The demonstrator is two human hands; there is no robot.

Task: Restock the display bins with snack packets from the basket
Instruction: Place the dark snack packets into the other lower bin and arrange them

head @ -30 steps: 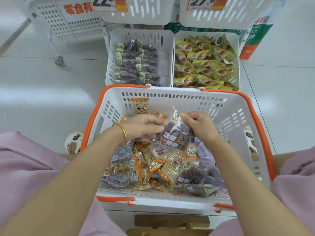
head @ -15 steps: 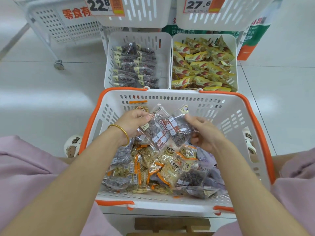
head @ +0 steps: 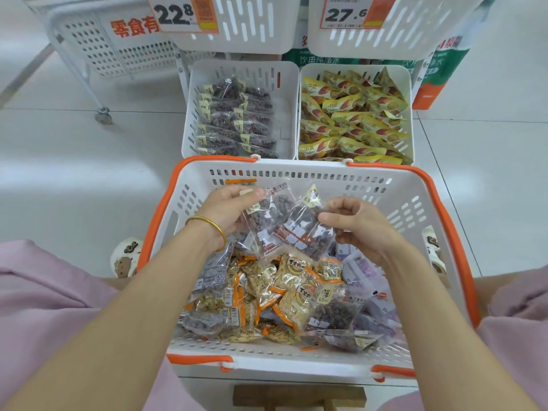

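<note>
A white basket with orange rims (head: 415,203) sits in front of me, full of mixed snack packets (head: 290,295). My left hand (head: 228,212) pinches a clear packet of dark snacks (head: 264,223) above the pile. My right hand (head: 355,223) pinches a second clear dark packet (head: 308,232) beside it; the two packets overlap. Beyond the basket stand two white display bins: the left bin (head: 284,93) holds rows of the same dark packets (head: 234,123), and the right bin (head: 407,84) is filled with yellow packets (head: 353,117).
Two upper bins with price tags 22.8 (head: 178,14) and 27.6 (head: 345,13) overhang the lower bins. A white wheeled rack (head: 98,51) stands at the left on the tiled floor. A wooden stool edge (head: 296,396) shows below the basket. My knees flank the basket.
Both hands have lifted out of the pile, each with a clear dark packet, and now hold them higher and spread slightly apart above the basket.
</note>
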